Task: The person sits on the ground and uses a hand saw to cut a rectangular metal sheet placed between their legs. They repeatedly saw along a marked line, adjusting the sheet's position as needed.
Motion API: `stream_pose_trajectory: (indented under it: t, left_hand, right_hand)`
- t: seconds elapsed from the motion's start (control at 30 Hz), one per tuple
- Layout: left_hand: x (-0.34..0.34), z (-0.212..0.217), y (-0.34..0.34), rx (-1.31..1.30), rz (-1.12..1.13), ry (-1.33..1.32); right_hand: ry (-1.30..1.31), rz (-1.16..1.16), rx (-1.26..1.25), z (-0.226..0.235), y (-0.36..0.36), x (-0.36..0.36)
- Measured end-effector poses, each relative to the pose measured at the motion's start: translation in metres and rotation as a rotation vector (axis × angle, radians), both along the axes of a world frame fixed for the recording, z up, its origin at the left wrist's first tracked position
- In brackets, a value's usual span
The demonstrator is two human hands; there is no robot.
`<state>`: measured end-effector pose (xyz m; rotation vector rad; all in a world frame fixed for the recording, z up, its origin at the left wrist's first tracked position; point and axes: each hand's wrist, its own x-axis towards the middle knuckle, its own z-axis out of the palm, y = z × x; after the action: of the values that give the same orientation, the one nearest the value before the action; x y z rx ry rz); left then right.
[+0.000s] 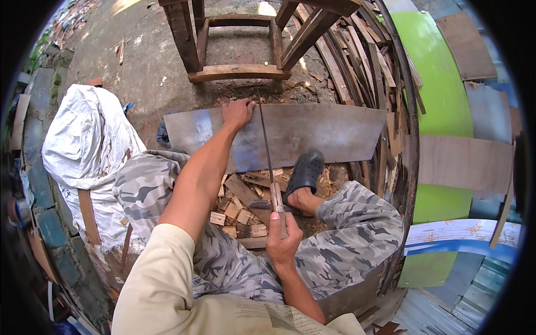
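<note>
Lying in one piece, the board is crossed by the saw, gripped beyond its near edge by the right hand. At the board's far edge the left hand is curled, its hold unclear. Most sawing is judged left.
</note>
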<state>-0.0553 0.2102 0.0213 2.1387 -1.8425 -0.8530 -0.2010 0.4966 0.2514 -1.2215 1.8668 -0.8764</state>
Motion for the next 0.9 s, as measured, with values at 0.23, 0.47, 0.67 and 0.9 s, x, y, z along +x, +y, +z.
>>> stream_pose_trajectory:
  t: [0.23, 0.47, 0.67, 0.9]
  left_hand:
    - [0.001, -0.014, -0.002, -0.101, -0.005, 0.024]
    - [-0.002, -0.015, -0.005, -0.069, 0.012, 0.018]
    - [-0.002, -0.018, -0.01, -0.019, 0.019, -0.015]
    - [-0.003, -0.018, -0.013, 0.049, 0.015, -0.031]
  right_hand:
    - [0.061, -0.015, -0.086, -0.048, -0.024, -0.008]
    - [0.078, 0.002, -0.043, -0.068, -0.023, -0.015]
    - [0.063, 0.001, -0.026, -0.059, -0.019, -0.009]
    - [0.059, 0.017, -0.004, -0.057, -0.013, -0.012]
